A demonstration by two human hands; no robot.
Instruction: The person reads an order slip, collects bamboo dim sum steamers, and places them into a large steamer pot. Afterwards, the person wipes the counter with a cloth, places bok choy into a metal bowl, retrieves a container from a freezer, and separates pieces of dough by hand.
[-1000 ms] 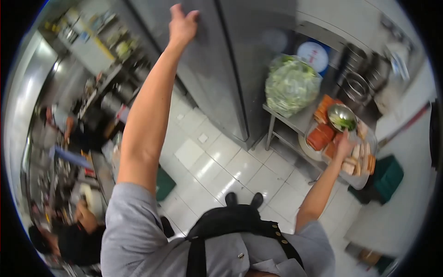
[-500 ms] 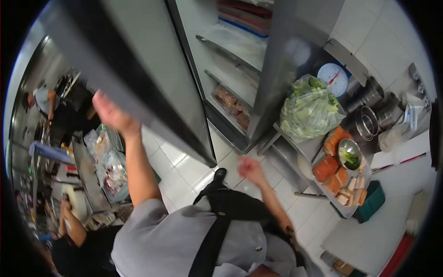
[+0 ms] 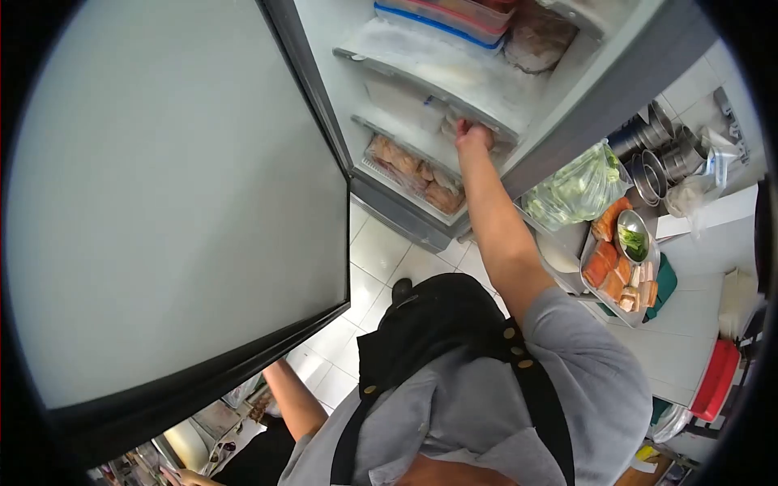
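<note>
My right hand (image 3: 474, 135) reaches into the upright freezer, under the front edge of the middle shelf (image 3: 421, 81). Its fingers are curled at a pale bagged item (image 3: 450, 123), but what they grip is mostly hidden. The wide freezer door (image 3: 186, 202) stands open on the left. My left forearm (image 3: 293, 398) goes behind the door's edge, so the left hand is out of sight. Below my right hand, a wire basket (image 3: 397, 172) at the bottom holds bagged meat (image 3: 413, 174). Containers with blue and red rims (image 3: 446, 24) sit on the frosty upper shelf beside a wrapped bundle (image 3: 539, 39).
At right, a bag of green vegetables (image 3: 571, 190) rests near a tray (image 3: 585, 267) of orange and pale food pieces and a metal bowl (image 3: 633, 235). Steel pots (image 3: 648, 178) stand behind. Another person's arm (image 3: 194, 478) shows at lower left. White floor tiles (image 3: 377, 247) lie below.
The freezer door has swung wider to the left. My right hand has moved from in front of my body up into the freezer. My left hand has gone behind the door.
</note>
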